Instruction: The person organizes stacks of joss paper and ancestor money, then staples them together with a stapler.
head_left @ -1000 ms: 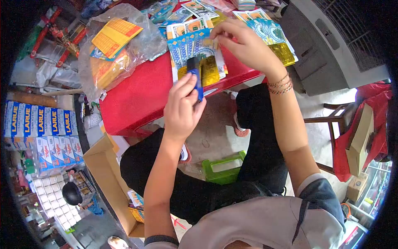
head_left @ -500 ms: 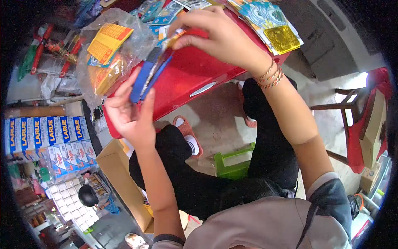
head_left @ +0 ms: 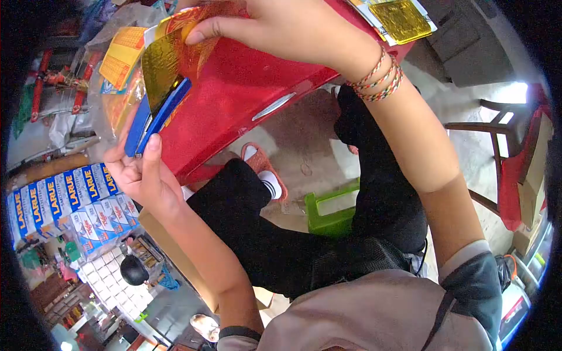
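In my left hand (head_left: 143,178) is a blue stapler (head_left: 170,105), its jaws pointing up and away from me. A bundle of gold-foil joss paper (head_left: 161,67) reaches down to the stapler's jaws; its corner appears to lie between them. My right hand (head_left: 257,29) pinches this bundle from above, thumb on its near face. Red and yellow printed sheets show behind the gold foil. Both hands are over the red table (head_left: 234,93).
A clear plastic bag with yellow printed papers (head_left: 123,58) lies at the table's left. More gold foil paper (head_left: 401,20) rests at the right edge. Below are a green stool (head_left: 331,219) and a cardboard box (head_left: 175,257). Stacked beer cartons (head_left: 73,193) stand left.
The gold-foil joss paper has come into plain view and met the stapler's jaws. Both hands have shifted left in the view, and the camera view has tilted.
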Available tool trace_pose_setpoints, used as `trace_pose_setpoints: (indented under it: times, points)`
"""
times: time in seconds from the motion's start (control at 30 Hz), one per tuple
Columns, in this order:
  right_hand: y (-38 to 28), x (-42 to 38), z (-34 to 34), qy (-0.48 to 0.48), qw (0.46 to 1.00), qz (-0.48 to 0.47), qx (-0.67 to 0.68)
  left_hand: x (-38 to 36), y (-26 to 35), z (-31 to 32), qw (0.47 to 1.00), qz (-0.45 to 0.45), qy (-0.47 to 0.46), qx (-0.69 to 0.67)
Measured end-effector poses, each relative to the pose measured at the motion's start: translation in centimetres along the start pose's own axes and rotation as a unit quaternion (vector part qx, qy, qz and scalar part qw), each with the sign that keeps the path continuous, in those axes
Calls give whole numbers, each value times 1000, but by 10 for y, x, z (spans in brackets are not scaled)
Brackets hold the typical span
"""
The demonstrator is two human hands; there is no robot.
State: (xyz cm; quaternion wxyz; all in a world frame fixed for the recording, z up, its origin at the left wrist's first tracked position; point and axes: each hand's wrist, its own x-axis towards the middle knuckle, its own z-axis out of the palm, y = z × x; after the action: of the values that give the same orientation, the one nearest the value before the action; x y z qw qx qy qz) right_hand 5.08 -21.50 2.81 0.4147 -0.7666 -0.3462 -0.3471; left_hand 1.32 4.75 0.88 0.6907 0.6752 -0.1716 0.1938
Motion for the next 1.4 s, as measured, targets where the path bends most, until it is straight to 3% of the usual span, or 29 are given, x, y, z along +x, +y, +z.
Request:
trace_pose_setpoints:
  times: [0.17, 0.23, 0.3, 0.37, 0.43, 0.47, 0.53, 0.6, 0.63, 0.7, 0.73, 0.77, 0.83, 0.9, 0.97, 1.0, 1.03, 1.1, 1.13, 1.17, 1.2, 1.23, 1.27, 1.3, 1.33, 1.4]
  points:
    - [1, 1, -5, 2, 1000, -23, 14, 6, 5, -16, 999, 18, -2, 27]
    - [1, 5, -8, -47, 998, 42, -4, 13, 6, -34, 998, 12, 20, -56]
    - [-1, 4, -9, -24, 999, 28, -6, 17, 9, -52, 998, 11, 31, -55]
    - [-2, 4, -10, -2, 1000, 11, -8, 21, 10, -71, 966, -84, 96, -227]
    - [1, 6, -8, 25, 1000, 17, 6, 22, 9, -76, 965, -108, 135, -195]
    - [3, 7, -5, 25, 992, 63, 104, 21, 5, -82, 971, -158, 125, -126]
    - [2, 9, -9, 53, 996, 5, 66, 19, 7, -71, 967, -223, 124, -27]
    - [1, 14, -8, 81, 995, -51, 26, 20, 3, -78, 962, -237, 88, -104]
    - [1, 14, -5, 110, 989, -48, 85, 20, 1, -80, 950, -252, 47, -178]
    - [-4, 22, -1, 166, 964, -41, 201, 19, 2, -81, 950, -244, 61, -185]
    - [-19, 17, -7, 165, 937, 31, 306, 19, 3, -82, 950, -233, 53, -201]
    - [-26, 23, -3, 232, 909, 47, 343, 18, 4, -84, 950, -222, 46, -215]
    - [-48, 28, -9, 284, 886, 161, 329, 19, 2, -92, 935, -217, 32, -280]
    - [-56, 22, -22, 225, 841, 225, 437, 19, 0, -93, 916, -211, 18, -341]
    - [-37, 22, -21, 162, 751, 441, 464, 19, 0, -85, 891, -189, 122, -395]
    - [5, -3, -7, 144, 745, 458, 464, 19, -10, -97, 883, -177, 43, -432]
    - [-9, 3, 3, 101, 788, 442, 415, 19, -13, -95, 883, -176, 45, -433]
    - [3, -4, 15, 9, 776, 526, 349, 18, -18, -88, 886, -161, 67, -430]
    - [20, -16, 27, -7, 835, 488, 254, 16, -21, -83, 875, -133, -11, -465]
    - [37, -28, 39, -22, 883, 442, 157, 16, -22, -77, 875, -133, -9, -465]
    - [49, -36, 44, -69, 909, 408, 55, 15, -22, -69, 866, -145, -22, -478]
    - [42, -33, 44, -72, 909, 407, 56, 15, -20, -57, 857, -157, -34, -491]
    - [33, -31, 44, -93, 920, 346, -159, 13, -16, -45, 892, -177, 55, -412]
    - [23, -28, 42, -109, 885, 267, -365, 12, -19, -38, 892, -177, 60, -411]
    - [15, -23, 39, -56, 906, 219, -357, 13, -22, -34, 865, -189, 27, -464]
    - [-12, -4, 29, -49, 938, 180, -293, 14, -26, -20, 822, -196, -14, -534]
